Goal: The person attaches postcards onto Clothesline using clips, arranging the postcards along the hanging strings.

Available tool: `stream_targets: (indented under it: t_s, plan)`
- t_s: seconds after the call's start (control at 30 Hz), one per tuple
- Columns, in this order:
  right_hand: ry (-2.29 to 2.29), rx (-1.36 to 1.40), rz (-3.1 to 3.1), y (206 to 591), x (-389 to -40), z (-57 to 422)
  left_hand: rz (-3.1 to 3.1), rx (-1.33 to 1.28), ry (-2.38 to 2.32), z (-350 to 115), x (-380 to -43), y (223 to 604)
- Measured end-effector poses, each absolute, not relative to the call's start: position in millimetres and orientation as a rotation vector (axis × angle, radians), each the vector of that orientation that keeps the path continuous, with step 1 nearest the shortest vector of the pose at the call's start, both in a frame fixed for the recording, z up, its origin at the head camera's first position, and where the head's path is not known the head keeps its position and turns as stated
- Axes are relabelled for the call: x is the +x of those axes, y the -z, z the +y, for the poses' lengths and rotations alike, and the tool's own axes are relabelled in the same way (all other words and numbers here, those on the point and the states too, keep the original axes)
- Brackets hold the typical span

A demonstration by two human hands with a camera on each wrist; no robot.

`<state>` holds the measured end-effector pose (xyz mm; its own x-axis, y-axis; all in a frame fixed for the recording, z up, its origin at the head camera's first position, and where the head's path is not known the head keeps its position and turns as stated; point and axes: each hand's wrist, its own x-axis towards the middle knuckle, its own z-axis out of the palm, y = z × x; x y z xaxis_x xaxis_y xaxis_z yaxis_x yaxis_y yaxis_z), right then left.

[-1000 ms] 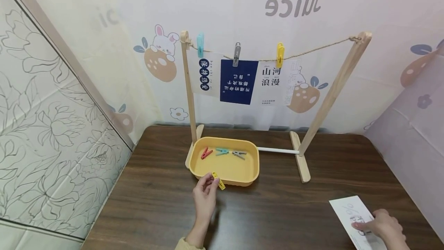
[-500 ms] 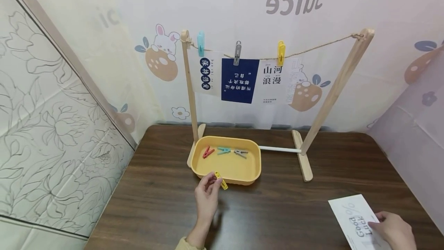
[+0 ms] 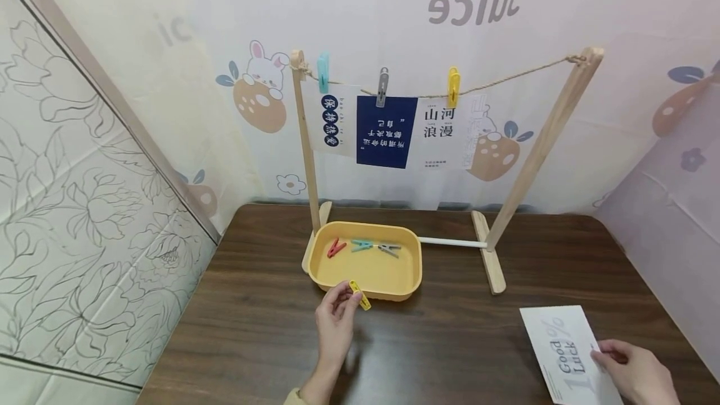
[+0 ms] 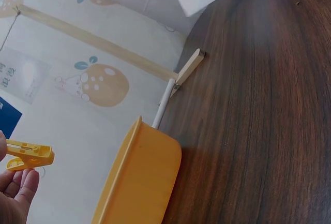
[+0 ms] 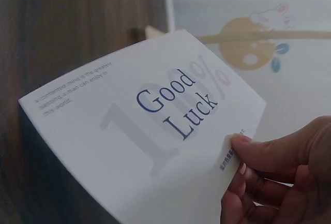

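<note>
My left hand point(image 3: 335, 324) pinches a yellow clothespin point(image 3: 360, 295) just in front of the yellow basin's near rim; the left wrist view shows the same clothespin point(image 4: 32, 155) between thumb and fingers. At the lower right, my right hand point(image 3: 635, 367) holds a white "Good Luck" card point(image 3: 565, 352) by its right edge, thumb on the printed face. Up close, the card point(image 5: 139, 125) is tilted and the thumb covers part of its small print. Inside the basin point(image 3: 415, 267) lie a red clothespin point(image 3: 335, 247), a teal one point(image 3: 362, 245) and a grey one point(image 3: 389, 249).
A wooden stand, its right post point(image 3: 542, 149) leaning outward, carries a twine line point(image 3: 512, 80). Three cards hang there: a white one point(image 3: 332, 120) under a teal clothespin, a navy one point(image 3: 385, 132) under a grey, another white one point(image 3: 440, 136) under a yellow. A white bar point(image 3: 452, 242) joins the feet.
The right hand has shifted its hold to the card's right edge and turned the card more upright, exposing the "Good Luck" print. The left hand with the clothespin has barely moved.
</note>
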<state>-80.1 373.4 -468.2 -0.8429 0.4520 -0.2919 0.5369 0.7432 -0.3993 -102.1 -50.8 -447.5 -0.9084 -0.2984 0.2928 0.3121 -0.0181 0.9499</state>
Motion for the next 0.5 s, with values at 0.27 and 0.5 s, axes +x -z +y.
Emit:
stream_targets:
  t_s: [0.27, 0.5]
  plan:
    - [0.778, 0.622, 2.974, 458.6, -83.4, 361.4, -1.906, -0.111, 1.982, -47.5, -96.7, 425.9]
    - [0.884, 0.441, 3.096, 423.1, -84.2, 332.1, -1.951, -0.225, 1.994, -44.2, -97.4, 414.9]
